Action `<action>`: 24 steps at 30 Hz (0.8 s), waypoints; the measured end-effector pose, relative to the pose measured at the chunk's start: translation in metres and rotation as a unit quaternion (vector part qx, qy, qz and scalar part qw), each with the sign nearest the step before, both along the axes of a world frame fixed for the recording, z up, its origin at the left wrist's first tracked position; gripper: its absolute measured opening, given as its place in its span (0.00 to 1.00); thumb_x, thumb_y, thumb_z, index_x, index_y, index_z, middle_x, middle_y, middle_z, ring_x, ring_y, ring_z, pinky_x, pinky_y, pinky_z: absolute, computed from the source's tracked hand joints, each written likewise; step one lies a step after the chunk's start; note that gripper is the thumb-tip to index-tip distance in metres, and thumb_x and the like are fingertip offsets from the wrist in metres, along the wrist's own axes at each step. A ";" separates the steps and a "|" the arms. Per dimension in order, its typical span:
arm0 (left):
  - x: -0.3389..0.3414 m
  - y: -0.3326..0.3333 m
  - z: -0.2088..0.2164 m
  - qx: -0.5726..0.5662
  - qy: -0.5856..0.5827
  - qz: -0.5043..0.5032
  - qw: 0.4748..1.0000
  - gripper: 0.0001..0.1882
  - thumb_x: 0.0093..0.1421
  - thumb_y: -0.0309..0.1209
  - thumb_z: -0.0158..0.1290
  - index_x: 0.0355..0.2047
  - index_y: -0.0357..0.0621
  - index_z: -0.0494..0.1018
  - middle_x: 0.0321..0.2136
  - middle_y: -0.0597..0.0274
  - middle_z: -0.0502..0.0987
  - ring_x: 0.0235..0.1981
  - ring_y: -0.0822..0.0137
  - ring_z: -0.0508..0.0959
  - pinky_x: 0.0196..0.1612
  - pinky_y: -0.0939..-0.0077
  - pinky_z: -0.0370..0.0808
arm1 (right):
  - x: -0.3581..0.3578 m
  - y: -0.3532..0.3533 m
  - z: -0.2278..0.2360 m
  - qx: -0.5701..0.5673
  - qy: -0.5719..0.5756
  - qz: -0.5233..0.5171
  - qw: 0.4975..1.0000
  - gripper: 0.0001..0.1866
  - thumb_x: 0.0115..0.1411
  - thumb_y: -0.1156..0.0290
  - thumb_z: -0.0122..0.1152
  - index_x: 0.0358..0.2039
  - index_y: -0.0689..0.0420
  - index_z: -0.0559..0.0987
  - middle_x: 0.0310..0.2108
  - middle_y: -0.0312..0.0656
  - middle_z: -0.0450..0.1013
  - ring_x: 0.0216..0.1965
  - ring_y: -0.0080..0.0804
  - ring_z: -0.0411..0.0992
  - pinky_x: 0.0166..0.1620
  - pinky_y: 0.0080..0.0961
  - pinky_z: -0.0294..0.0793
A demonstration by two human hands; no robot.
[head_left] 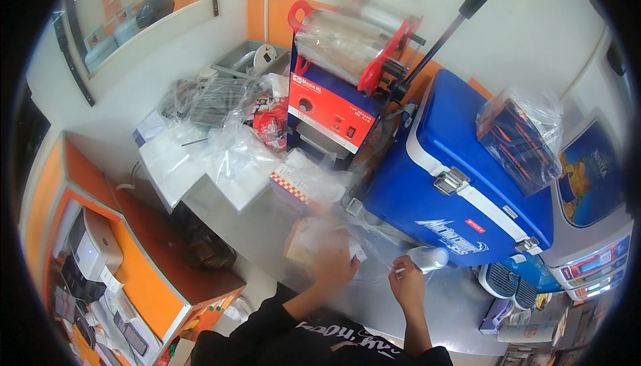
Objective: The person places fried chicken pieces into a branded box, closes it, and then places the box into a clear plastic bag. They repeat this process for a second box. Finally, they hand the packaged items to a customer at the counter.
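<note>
My left hand (334, 269) is smeared by motion over a small box with yellow and orange on it (304, 238) on the steel table. Its fingers are too blurred to read. My right hand (406, 276) is closed, its fingertips pinching the edge of a clear plastic bag (379, 242). That thin plastic spreads between my two hands, its outline hard to follow. Just beyond my right fingers lies a smooth white rounded object (429, 258), its kind unclear. A carton with an orange checkered edge (300, 189) stands farther back, white paper or plastic on top.
A red and blue cup sealing machine (332, 109) with a long lever stands at the back. Right of it sits a large blue cooler box (441, 186) carrying a plastic-wrapped box (517, 142). Plastic bags (234, 156) pile at left, above an orange cabinet (150, 279).
</note>
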State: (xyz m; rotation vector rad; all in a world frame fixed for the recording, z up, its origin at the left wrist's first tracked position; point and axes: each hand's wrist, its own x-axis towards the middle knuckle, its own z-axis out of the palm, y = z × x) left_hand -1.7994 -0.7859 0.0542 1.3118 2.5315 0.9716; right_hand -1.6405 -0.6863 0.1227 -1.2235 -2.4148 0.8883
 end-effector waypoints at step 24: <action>-0.044 -0.009 0.035 0.098 -0.013 -0.121 0.988 0.13 0.50 0.29 0.56 0.35 0.39 0.69 0.40 0.45 0.71 0.45 0.39 0.69 0.43 0.48 0.69 | -0.039 -0.058 0.013 0.204 -0.284 0.079 0.934 0.30 0.53 0.66 0.62 0.55 0.58 0.64 0.30 0.43 0.74 0.40 0.41 0.73 0.42 0.37 0.74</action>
